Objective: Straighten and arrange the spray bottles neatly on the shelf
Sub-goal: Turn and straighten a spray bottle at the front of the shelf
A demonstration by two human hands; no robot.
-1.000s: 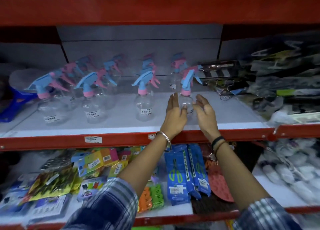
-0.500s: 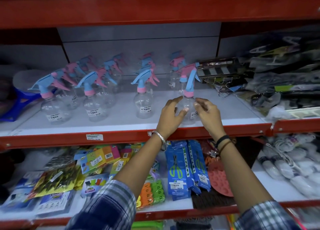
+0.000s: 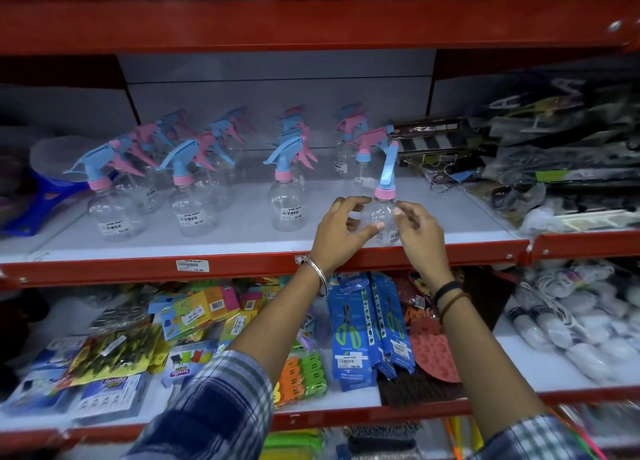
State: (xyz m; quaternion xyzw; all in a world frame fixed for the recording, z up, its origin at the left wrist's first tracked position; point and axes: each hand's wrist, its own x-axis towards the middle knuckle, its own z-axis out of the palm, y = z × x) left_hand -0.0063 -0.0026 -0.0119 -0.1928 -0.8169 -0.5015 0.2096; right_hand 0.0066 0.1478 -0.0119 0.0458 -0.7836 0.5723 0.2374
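Now both hands are on the front-right spray bottle (image 3: 381, 213), which stands upright at the front edge of the shelf (image 3: 242, 241), just ahead of another pink-headed bottle (image 3: 367, 161) behind it. The left hand (image 3: 341, 232) cups the clear body from the left, thumb across the front and fingers curled round the shoulder; the right hand (image 3: 420, 236) closes in from the right, fingertips pinching near the neck under the pink collar (image 3: 384, 193). So it's a loose two-handed hold on the bottle, not a tight clamp.

Here's the key: this bottle's blue trigger head (image 3: 389, 161) points up and back, almost away from the person, while the three front bottles to the left (image 3: 284, 196) all aim their nozzles leftward. A twist about its upright axis looks like the job, and both hands sit equally near.

Room? Bare grey shelf lies open between this bottle and the next one left, flat and smooth. To the right, packaged goods (image 3: 519, 168) crowd close.
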